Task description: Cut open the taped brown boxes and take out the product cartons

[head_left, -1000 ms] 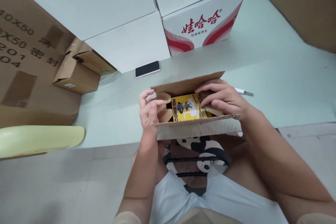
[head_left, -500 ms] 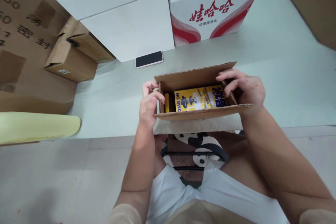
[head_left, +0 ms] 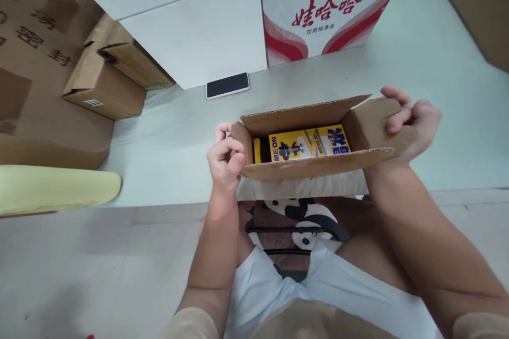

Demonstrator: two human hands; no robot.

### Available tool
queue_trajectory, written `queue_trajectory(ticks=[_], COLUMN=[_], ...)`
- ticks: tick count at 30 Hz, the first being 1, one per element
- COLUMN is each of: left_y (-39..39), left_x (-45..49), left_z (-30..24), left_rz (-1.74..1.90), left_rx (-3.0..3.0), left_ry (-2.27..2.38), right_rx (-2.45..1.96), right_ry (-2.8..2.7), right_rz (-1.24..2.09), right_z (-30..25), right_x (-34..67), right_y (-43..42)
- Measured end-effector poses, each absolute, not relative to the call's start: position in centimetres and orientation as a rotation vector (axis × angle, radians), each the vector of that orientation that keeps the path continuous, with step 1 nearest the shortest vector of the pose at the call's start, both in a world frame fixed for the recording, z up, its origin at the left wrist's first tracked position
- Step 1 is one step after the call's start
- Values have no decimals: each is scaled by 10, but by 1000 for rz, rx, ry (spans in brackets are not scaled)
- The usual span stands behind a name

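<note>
An open cardboard box (head_left: 310,171) is in front of me at the table's near edge, its long flaps standing up. Inside lies a yellow printed carton (head_left: 294,146) with blue lettering, and a narrow yellow item (head_left: 256,151) stands by the left wall. My left hand (head_left: 226,156) pinches the box's left end flap between thumb and fingers. At the other end, my right hand (head_left: 417,122) has its curled fingers on the right end flap, which is folded outward; its thumb is partly hidden.
A phone (head_left: 228,86) lies beyond the box, before stacked white cartons (head_left: 199,42) and a red-and-white carton (head_left: 326,21). Brown boxes (head_left: 107,87) stand at the left, with a pale yellow padded object (head_left: 59,188) nearer me. Another brown box (head_left: 473,5) is at far right.
My right hand has moved right, swinging the right end flap outward from inside the box. The left end flap has also tilted outward with my left hand on it.
</note>
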State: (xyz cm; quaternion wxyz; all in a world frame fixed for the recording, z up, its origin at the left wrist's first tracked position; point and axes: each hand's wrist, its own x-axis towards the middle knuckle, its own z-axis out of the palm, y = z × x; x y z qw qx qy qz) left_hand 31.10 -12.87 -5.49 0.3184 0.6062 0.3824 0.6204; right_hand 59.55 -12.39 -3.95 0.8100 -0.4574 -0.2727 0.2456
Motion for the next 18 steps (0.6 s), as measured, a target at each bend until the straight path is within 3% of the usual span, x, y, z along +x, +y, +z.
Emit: queue_trajectory(ticks=[5, 9, 14, 18], left_y=[-129, -133, -133, -130], left_x=[311, 312, 313, 314], left_z=[-52, -49, -46, -46], left_rz=[1605, 1554, 1590, 1557], left_rx=[1683, 1734, 1755, 1763], left_ry=[934, 829, 767, 733], right_rx=[-895, -812, -832, -902], right_ry=[-755, -557, -850, -1167], right_rz=[682, 738, 486, 646], right_z=[-40, -28, 21, 65], right_x=[593, 599, 596, 568], right_y=[-132, -148, -175, -186])
